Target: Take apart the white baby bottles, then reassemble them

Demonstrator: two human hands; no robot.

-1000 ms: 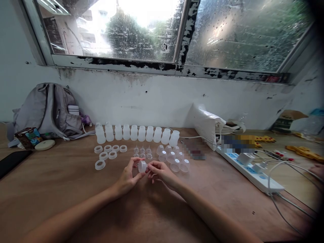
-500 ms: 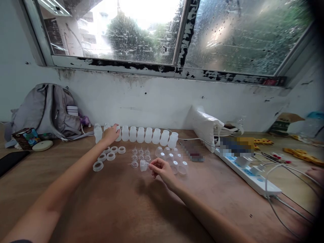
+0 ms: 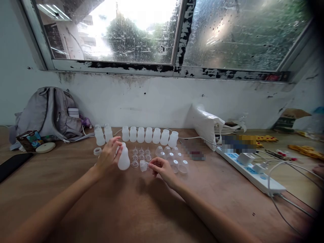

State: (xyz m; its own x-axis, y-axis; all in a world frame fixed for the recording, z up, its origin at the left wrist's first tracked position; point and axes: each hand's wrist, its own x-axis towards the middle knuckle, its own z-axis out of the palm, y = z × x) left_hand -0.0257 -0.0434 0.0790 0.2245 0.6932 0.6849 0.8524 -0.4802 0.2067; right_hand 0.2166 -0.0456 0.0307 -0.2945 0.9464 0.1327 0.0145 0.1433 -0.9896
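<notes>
My left hand (image 3: 108, 155) holds a frosted white baby bottle (image 3: 124, 159) by its upper part, tilted, just above the table. Between the fingertips of my right hand (image 3: 162, 171) is a bottle collar (image 3: 143, 165) with a clear nipple, turned on its side. Several clear nipples (image 3: 141, 157) lie in rows between my hands. Clear domed caps (image 3: 183, 167) stand behind and beside my right hand. Along the wall runs a row of open bottles (image 3: 149, 135), with two capped bottles (image 3: 99, 135) at its left end. One loose collar ring (image 3: 97, 151) shows; my left hand hides others.
A grey backpack (image 3: 48, 114), a small carton (image 3: 28, 141) and a black phone (image 3: 15, 165) are at the left. To the right are a white bag (image 3: 205, 123), a power strip (image 3: 255, 175) with cables, and yellow parts (image 3: 301, 152). Part of another person's hand (image 3: 318, 169) shows at the right edge.
My left hand has taken a bottle out of the back row and brought it forward and right, leaving a gap there. My right hand stays in place with the collar and nipple.
</notes>
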